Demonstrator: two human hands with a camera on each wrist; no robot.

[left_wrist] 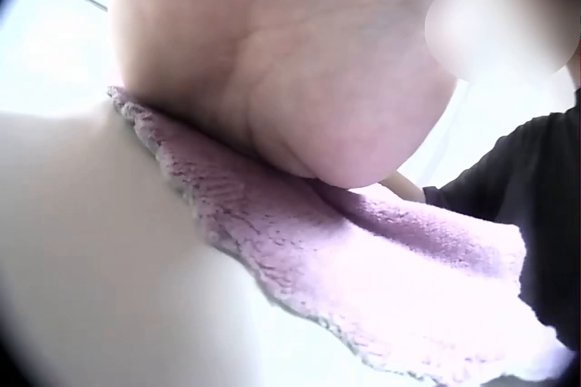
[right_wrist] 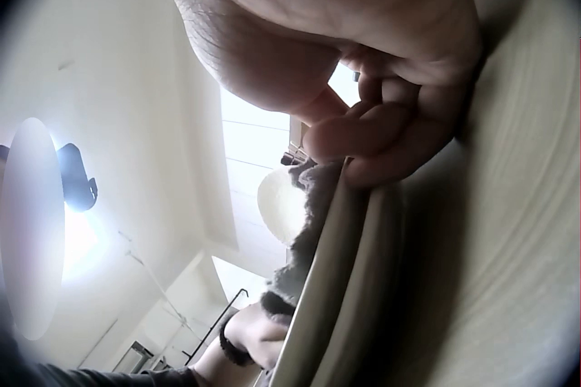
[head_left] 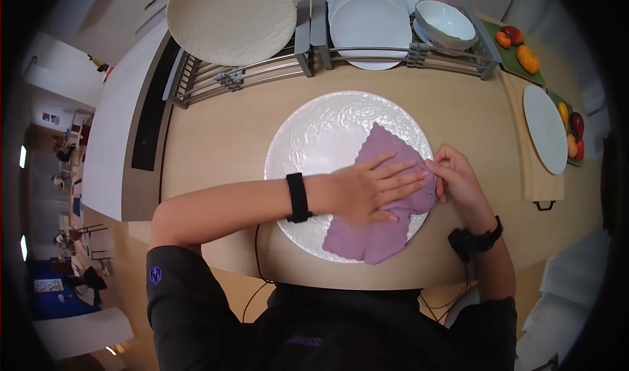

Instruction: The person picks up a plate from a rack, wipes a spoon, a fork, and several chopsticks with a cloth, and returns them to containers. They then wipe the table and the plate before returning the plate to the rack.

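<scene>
A large white plate (head_left: 321,132) with a rippled surface lies on the table, and a purple cloth (head_left: 377,243) is spread across its middle and right side. My left hand (head_left: 370,191) lies flat on the cloth with fingers spread; in the left wrist view its palm (left_wrist: 300,69) rests on the pink-looking cloth (left_wrist: 309,260). At the plate's right edge, my right hand (head_left: 458,178) grips the rim. The right wrist view shows the thumb and fingers of my right hand (right_wrist: 363,97) pinching the rim (right_wrist: 331,269), the cloth's edge (right_wrist: 309,215) beside them.
Behind the plate stand racks holding a big cream plate (head_left: 232,17), several white plates (head_left: 370,30) and a bowl (head_left: 445,20). To the right are an oval white plate (head_left: 545,129) on a beige cloth (head_left: 534,184) and toy-like vegetables (head_left: 527,60) on green mats. A dark-edged panel (head_left: 147,115) borders the left.
</scene>
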